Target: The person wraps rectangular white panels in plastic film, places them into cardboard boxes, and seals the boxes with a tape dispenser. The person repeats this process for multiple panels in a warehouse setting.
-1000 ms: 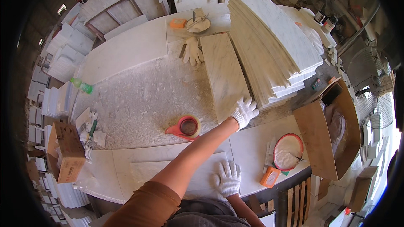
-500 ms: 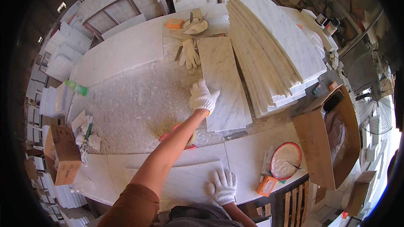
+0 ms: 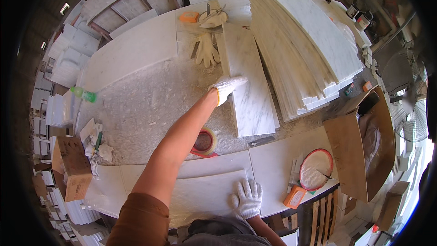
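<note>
Only the left hand (image 3: 229, 86), finger closure hidden, is touching the mid-frame marble slab (image 3: 254, 102), risking a slip, the right hand (image 3: 248, 199) resting fingers-wide below

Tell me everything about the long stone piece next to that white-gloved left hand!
The long slab looks like marble: white with grey streaks and straight edges. It points away from the person, over the dusty worktop, left of the tall slab stack. The left hand lies across its left edge, seemingly touching the top. I can't tell if that edge is lifted.
</note>
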The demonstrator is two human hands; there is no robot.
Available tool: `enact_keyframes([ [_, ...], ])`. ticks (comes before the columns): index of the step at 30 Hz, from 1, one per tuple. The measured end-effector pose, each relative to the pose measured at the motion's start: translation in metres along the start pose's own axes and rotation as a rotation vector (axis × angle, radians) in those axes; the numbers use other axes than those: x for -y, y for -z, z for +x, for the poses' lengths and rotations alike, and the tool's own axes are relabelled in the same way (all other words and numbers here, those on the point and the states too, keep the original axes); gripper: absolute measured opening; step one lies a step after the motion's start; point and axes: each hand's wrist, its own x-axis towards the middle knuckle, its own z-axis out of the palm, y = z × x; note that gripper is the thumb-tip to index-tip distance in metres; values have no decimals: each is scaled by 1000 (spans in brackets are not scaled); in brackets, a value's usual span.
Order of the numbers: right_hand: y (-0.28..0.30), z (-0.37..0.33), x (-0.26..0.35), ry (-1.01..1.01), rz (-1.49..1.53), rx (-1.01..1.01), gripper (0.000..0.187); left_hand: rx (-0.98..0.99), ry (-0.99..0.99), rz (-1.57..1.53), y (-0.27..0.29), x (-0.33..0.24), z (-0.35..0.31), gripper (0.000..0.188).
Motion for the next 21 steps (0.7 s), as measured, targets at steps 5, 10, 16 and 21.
enact_keyframes([
  [5,-3,-9,-2,-39,-19,58,50,75,-146,-50,-6,-18,-31,44],
  [10,-5,-11,-2,-37,-52,10,52,126,-108,-90,44,-3,-134,38],
  [16,-14,-27,-5,-35,-32,-4,55,-138,-134,116,75,21,-325,43],
  [21,-12,-33,-8,-32,-15,13,61,-143,38,430,99,54,-415,39],
])
